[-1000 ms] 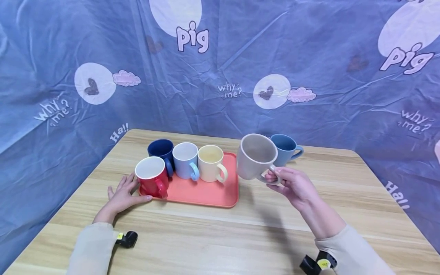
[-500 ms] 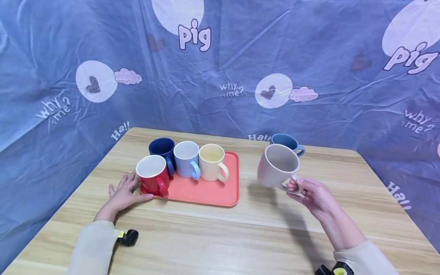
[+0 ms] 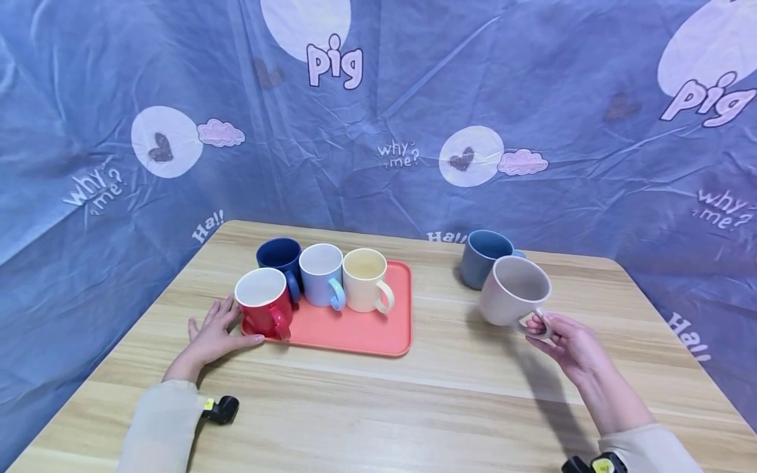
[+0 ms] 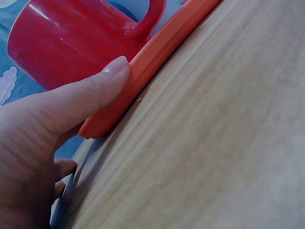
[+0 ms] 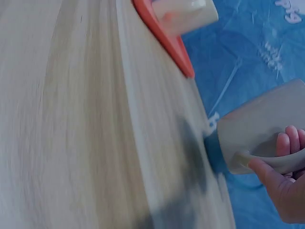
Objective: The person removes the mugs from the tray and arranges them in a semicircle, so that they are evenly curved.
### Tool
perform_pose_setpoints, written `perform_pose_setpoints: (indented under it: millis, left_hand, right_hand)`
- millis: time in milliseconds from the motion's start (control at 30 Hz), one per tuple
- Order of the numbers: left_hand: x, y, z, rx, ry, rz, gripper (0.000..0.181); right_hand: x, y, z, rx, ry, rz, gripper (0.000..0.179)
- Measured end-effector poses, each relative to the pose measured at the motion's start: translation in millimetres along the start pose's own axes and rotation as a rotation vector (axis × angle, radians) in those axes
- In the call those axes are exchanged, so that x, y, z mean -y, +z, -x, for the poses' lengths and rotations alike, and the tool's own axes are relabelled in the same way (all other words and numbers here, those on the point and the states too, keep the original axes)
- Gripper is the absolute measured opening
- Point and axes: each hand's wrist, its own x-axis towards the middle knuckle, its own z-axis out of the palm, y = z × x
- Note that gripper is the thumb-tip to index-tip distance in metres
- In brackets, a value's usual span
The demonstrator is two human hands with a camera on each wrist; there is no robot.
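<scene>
In my right hand [image 3: 570, 345] I hold a grey mug [image 3: 513, 292] by its handle, slightly tilted above the table. Behind it stands a teal-blue mug [image 3: 479, 263], partly covered by the grey one. My left hand [image 3: 215, 336] lies with spread fingers at the near left corner of a coral tray [image 3: 355, 335]; in the left wrist view its thumb [image 4: 97, 90] touches the tray's side. Right by that corner, a red mug [image 3: 263, 312] with a white inside stands on the tray. Also there are a light blue mug [image 3: 319, 286], a cream mug [image 3: 359, 292] and a navy mug [image 3: 278, 255].
The wooden table [image 3: 367, 407] extends in front of the tray and to its right. A blue printed cloth [image 3: 378, 98] hangs behind the table and at both sides. Each wrist wears a small black camera [image 3: 221, 410].
My right hand has carried the grey mug to the right, away from the tray, and lower, to in front of the teal-blue mug. The left hand and the tray's mugs have stayed put.
</scene>
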Motion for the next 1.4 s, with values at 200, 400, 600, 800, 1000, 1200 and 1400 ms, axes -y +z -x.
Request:
perform_pose_setpoints:
  millis: [200, 400, 600, 800, 1000, 1200, 1400]
  left_hand:
    - [-1.6, -0.3, 0.2, 0.001, 0.003, -0.001, 0.095]
    - [-2.2, -0.9, 1.4, 0.002, 0.002, -0.002, 0.095]
    - [-2.6, -0.9, 1.9, 0.004, -0.004, 0.005, 0.095]
    - [-2.6, -1.3, 1.6, 0.002, -0.010, 0.002, 0.095]
    - [-1.9, -1.1, 0.6, -0.002, -0.003, 0.002, 0.094]
    - [-1.1, -0.5, 0.6, -0.002, -0.001, 0.001, 0.094]
    - [-0.6, -0.9, 0.5, -0.017, 0.005, -0.006, 0.093]
  right_hand:
    - [0.0, -16.2, 1.8, -0.056, -0.004, -0.004, 0.031]
    - [-0.1, -24.1, -0.9, -0.114, 0.001, -0.023, 0.030]
    - [-1.6, -30.8, -5.3, -0.138, 0.000, -0.047, 0.032]
    - [-2.0, -37.7, -8.7, -0.146, -0.001, -0.075, 0.031]
    - [-0.5, -41.5, -11.4, -0.137, -0.003, -0.050, 0.031]
    - [2.8, -41.4, -16.0, -0.178, 0.000, -0.004, 0.030]
    - [6.2, -38.7, -19.5, -0.237, 0.010, 0.004, 0.026]
